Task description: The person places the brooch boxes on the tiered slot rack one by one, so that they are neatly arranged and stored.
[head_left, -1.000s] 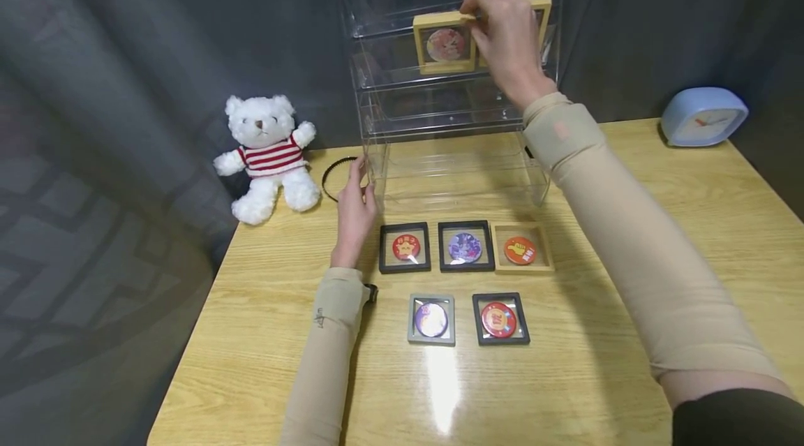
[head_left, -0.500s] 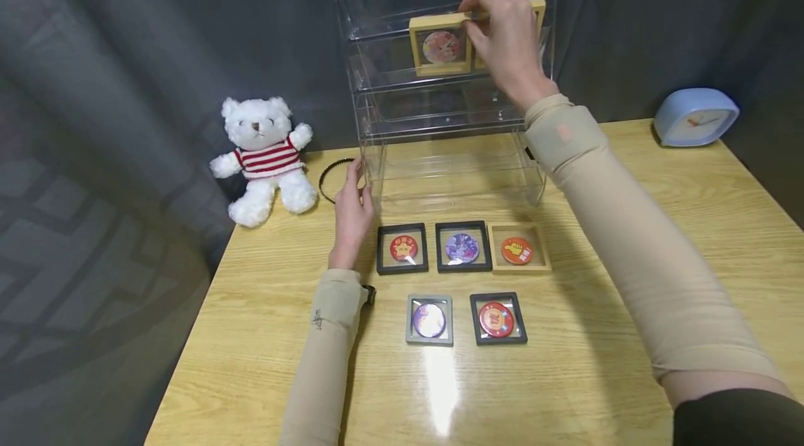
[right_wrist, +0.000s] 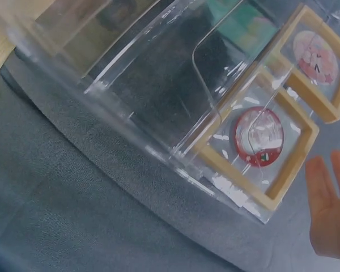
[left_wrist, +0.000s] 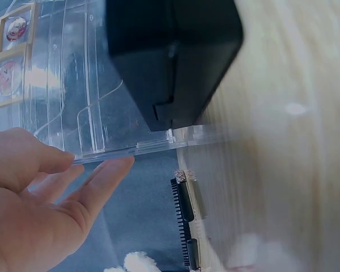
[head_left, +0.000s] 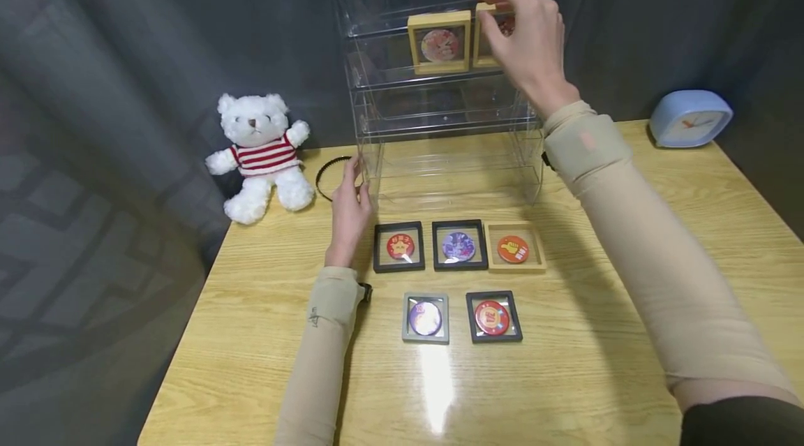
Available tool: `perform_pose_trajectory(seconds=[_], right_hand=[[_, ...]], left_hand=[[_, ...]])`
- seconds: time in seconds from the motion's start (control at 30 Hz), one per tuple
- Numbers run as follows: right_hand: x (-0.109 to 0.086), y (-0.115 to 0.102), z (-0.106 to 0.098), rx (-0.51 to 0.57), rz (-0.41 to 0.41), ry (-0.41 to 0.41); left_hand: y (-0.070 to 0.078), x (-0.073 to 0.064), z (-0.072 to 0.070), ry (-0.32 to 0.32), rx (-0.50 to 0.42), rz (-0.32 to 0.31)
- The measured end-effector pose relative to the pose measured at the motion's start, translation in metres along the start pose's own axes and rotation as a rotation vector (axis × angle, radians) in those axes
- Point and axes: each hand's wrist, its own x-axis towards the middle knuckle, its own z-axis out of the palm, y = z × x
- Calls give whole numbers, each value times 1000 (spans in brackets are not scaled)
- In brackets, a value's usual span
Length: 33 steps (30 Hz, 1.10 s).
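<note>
A clear acrylic tiered display rack stands on the table. My left hand rests its fingertips against the rack's left side; in the left wrist view, the fingers touch the panel edge. My right hand is beside a yellow-framed badge on an upper tier, partly covering it in the head view. In the right wrist view, fingers stand apart from that frame and hold nothing. To its left, another yellow frame with a pink badge stands upright on the same tier.
In front of the rack lie framed badges: two black frames and a yellow one, then a grey frame and a black one nearer. A white teddy bear, black toothed band and blue clock stand around.
My right hand has let go at the yellow frames' tops and moved right, uncovering the gap between the two frames. The left hand stays at the rack's side.
</note>
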Motion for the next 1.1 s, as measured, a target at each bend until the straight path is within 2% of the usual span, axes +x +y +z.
perform_pose_trajectory(seconds=[0.53,0.83,1.1], right_hand=[[-31,8,-25,88,46,-1],[-49,11,-31,125,98,-40],[-78,19,-40,179,174,-119]], left_hand=[[0,4,-1,-10,-9,-25],[0,4,-3,-21,3,-57],[-1,3,-2,-9,2,-31]])
